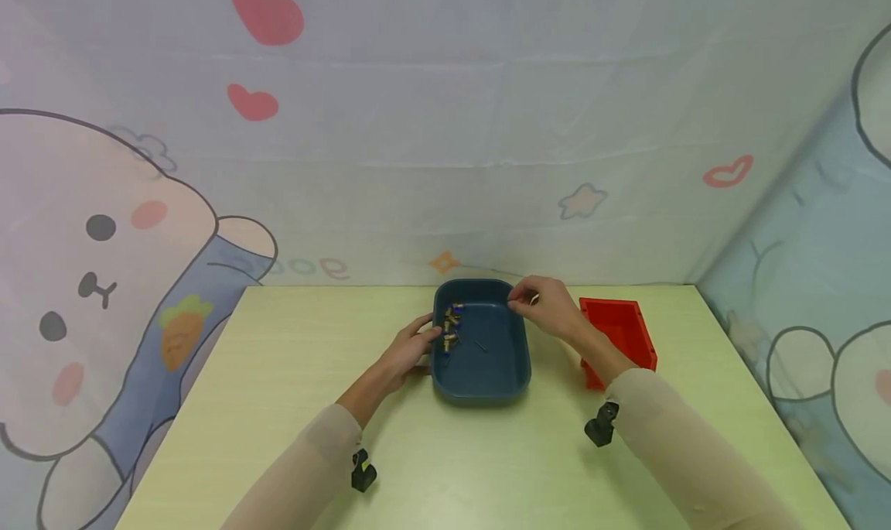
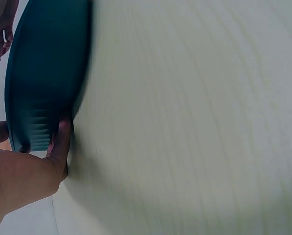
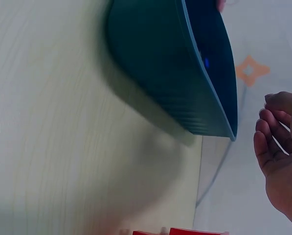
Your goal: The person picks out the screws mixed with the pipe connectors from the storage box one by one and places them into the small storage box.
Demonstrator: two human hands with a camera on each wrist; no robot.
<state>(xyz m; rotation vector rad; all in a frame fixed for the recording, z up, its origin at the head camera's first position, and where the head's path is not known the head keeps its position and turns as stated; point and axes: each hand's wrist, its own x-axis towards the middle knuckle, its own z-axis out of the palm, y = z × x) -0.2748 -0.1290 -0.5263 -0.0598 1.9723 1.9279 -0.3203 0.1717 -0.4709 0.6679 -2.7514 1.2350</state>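
My left hand (image 1: 409,350) grips the left side of a dark blue plastic tub (image 1: 487,375), fingers along the outside and thumb at the rim. Against the tub's left inner wall lie several small brass-coloured fittings (image 1: 448,330), some with blue parts. A thin dark pin-like piece (image 1: 481,347) lies alone on the tub's floor. Over the tub's far right rim is my right hand (image 1: 546,306), its fingers bent and the thumb near the index finger. In the right wrist view the same hand (image 3: 280,142) shows nothing visible between the fingertips; a tiny object could be hidden.
To the right of the tub stands a red plastic bin (image 1: 623,325), partly behind my right forearm. Both stand on a pale wood-grain table (image 1: 313,406). A printed cloth (image 1: 431,128) hangs behind the table's far edge and along the right side.
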